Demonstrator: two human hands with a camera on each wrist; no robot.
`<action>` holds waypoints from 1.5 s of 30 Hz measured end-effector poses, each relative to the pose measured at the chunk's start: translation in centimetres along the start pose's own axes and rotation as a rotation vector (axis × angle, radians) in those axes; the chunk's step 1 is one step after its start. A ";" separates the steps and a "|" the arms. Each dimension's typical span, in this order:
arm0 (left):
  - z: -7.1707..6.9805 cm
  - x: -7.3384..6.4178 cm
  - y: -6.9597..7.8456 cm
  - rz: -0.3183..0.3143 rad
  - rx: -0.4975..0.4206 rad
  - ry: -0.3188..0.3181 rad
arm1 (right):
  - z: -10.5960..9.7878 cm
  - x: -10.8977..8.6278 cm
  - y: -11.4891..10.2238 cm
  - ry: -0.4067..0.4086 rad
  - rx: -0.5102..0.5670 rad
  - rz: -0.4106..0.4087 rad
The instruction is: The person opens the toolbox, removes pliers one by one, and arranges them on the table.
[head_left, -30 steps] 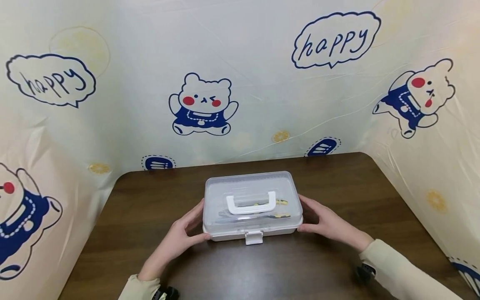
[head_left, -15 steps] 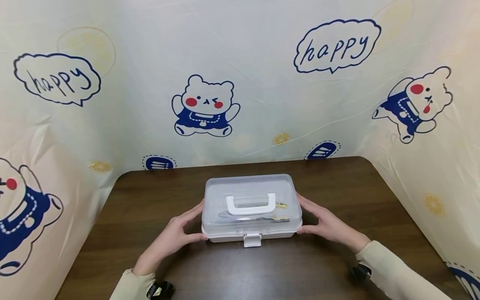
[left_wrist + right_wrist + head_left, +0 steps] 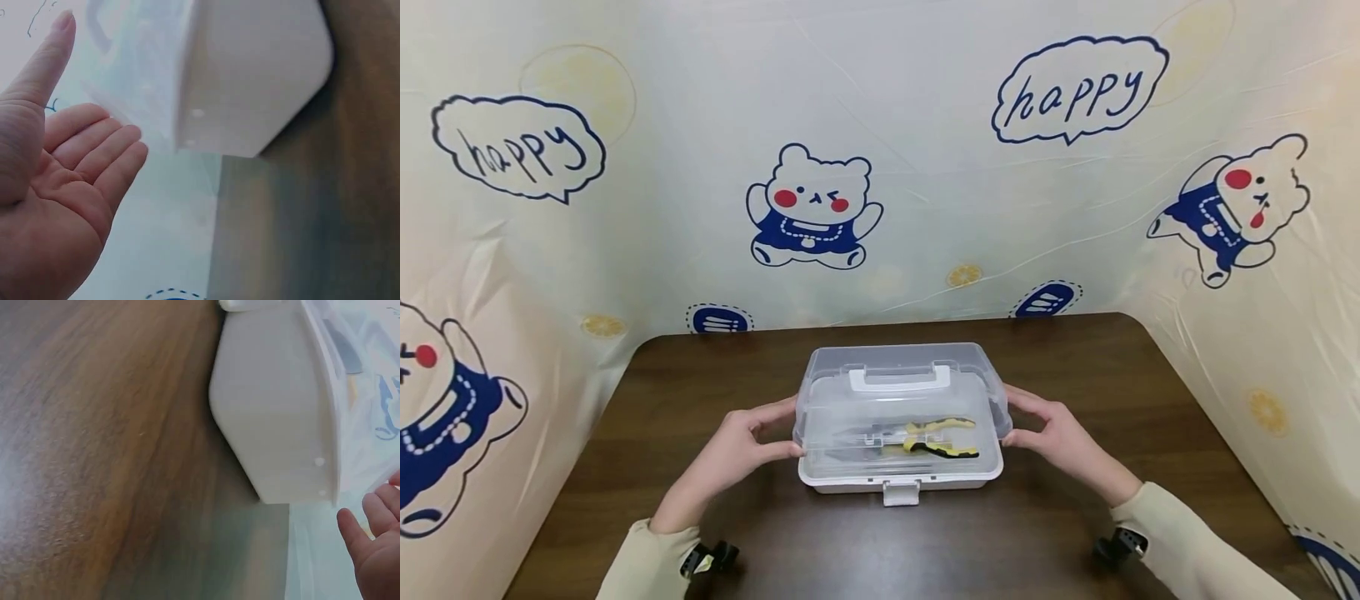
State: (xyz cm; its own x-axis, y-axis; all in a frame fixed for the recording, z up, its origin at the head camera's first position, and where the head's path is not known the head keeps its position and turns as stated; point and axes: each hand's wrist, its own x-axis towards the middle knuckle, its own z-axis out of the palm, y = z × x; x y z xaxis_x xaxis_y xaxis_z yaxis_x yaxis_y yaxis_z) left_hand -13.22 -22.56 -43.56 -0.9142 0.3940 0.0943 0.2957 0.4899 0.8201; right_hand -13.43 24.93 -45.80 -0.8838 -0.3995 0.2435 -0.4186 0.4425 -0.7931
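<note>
A white plastic toolbox (image 3: 835, 487) stands on the wooden table, its clear lid (image 3: 898, 357) tilted up at the front. Through the lid I see pliers (image 3: 943, 451) with yellow and black handles. At the lid's left side is my left hand (image 3: 728, 458), thumb near the front corner and fingers farther back. My right hand (image 3: 1067, 442) touches the opposite side in the same way. In the left wrist view the left fingers (image 3: 103, 150) look relaxed beside the lid, the thumb straight. Only part of the right hand shows in the right wrist view, by the lid's edge.
The white handle (image 3: 898, 381) lies on the lid, and the front latch (image 3: 901, 493) hangs down. Around the box is the brown table (image 3: 715, 379). A printed curtain (image 3: 940, 208) surrounds the table's back and sides.
The lid, earlier down on the box, has swung up and back at the front, with both hands at its sides. The pliers show more clearly now.
</note>
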 end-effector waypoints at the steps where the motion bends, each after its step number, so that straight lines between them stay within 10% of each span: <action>1: -0.2 0.1 0.2 -0.015 0.004 -0.002 | 0.0 0.1 -0.1 0.005 0.003 0.014; 32: -3.2 4.1 2.6 -0.163 -0.106 0.077 | -1.1 4.4 -4.1 0.226 0.156 0.373; 45: -2.7 6.3 3.3 -0.171 -0.139 0.241 | -1.4 6.9 -3.7 0.285 0.150 0.435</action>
State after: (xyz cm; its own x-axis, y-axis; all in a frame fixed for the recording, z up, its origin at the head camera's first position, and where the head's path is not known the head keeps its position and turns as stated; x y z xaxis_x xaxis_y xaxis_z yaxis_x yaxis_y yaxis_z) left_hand -18.73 -20.55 -38.77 -0.9916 0.1112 0.0659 0.1067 0.4155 0.9033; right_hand -18.27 21.67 -40.37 -0.9993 0.0380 0.0004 0.0145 0.3905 -0.9205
